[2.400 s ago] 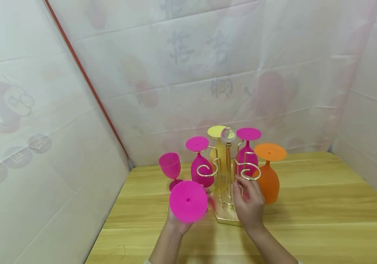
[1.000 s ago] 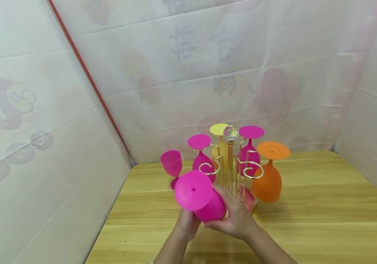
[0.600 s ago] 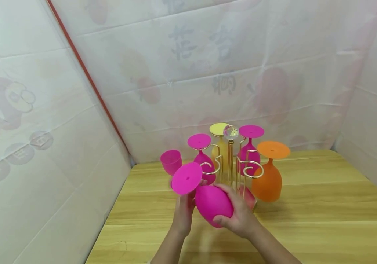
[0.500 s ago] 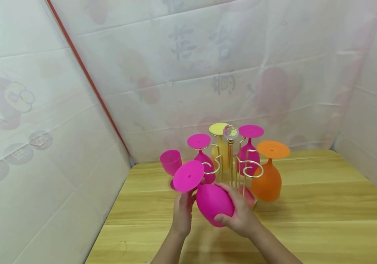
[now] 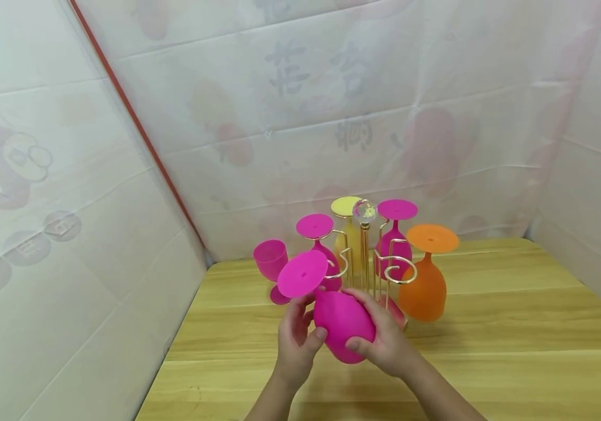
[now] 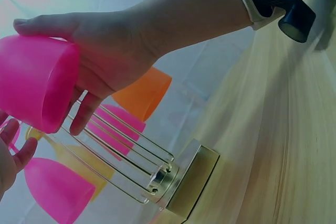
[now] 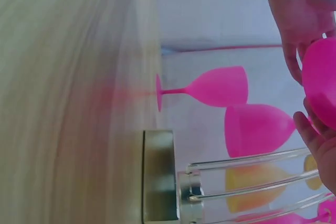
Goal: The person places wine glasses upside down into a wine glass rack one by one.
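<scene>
A pink goblet [image 5: 343,326] is held tilted in front of the rack, its round foot [image 5: 302,273] up to the left and its bowl down to the right. My right hand [image 5: 388,344] grips the bowl from the right, thumb across its front. My left hand [image 5: 295,345] is at the goblet's left side, fingers curled behind the stem and thumb at the bowl. Just behind stands a gold wire rack [image 6: 197,182] with a crystal ball [image 5: 365,211] on top. Upside down on it hang an orange goblet [image 5: 423,292], a yellow goblet [image 5: 344,206] and two pink ones.
Another pink goblet [image 7: 218,86] stands upright on the wooden table [image 5: 511,327], left of the rack. Two curled wire holders [image 5: 402,279] face me at the rack's front. White printed sheets [image 5: 300,146] enclose the table at the back and sides.
At first my left hand alone held the pink goblet and my right was at the rack. My right hand then gripped the bowl, the goblet tilted, and my left thumb moved onto the bowl.
</scene>
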A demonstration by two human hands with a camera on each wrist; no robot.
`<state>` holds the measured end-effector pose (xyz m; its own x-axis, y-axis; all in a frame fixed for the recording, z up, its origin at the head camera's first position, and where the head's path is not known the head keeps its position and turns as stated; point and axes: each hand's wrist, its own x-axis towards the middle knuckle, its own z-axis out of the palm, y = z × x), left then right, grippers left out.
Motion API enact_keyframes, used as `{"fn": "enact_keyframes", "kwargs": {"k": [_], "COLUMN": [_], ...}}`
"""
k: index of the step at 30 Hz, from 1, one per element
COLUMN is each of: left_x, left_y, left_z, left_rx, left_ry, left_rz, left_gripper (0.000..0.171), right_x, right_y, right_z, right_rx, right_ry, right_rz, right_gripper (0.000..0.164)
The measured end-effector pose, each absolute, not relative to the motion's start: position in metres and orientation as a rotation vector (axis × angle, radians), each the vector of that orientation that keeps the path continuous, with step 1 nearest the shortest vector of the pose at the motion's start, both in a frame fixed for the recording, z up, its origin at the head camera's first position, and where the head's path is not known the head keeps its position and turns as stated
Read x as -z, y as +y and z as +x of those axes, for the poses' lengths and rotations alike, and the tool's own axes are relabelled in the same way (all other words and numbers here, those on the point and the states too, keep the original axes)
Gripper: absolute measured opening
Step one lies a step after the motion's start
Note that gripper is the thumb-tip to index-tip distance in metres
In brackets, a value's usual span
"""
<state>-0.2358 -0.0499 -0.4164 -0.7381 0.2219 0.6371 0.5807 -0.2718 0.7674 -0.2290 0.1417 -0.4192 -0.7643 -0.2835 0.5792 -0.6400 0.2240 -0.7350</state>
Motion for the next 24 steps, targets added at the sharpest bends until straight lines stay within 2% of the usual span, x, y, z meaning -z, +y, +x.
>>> {"fn": "enact_keyframes", "kwargs": {"k": [10, 17, 24], "left_x": [0.416, 0.416, 0.420], "left_y": [-0.041, -0.038, -0.032], "left_z": [-0.229, -0.227, -0.227], "left_rx": [2.102, 2.005, 1.844], "left_ry": [-1.775, -1.806, -1.867], "left_rz": [-0.953, -0.958, -1.016], "left_gripper": [0.058, 0.055, 0.059], "right_x": [0.406, 0.391, 0.381], "right_y": [0.151, 0.159, 0.173], "right_z": [-0.224, -0.218, -0.220], "right_rx": [-1.592, -1.566, -1.579], "right_ry": [-2.325, -2.492, -2.379], "right_rz": [0.808, 0.750, 1.007], "right_gripper": [0.066, 0.070, 0.071]}}
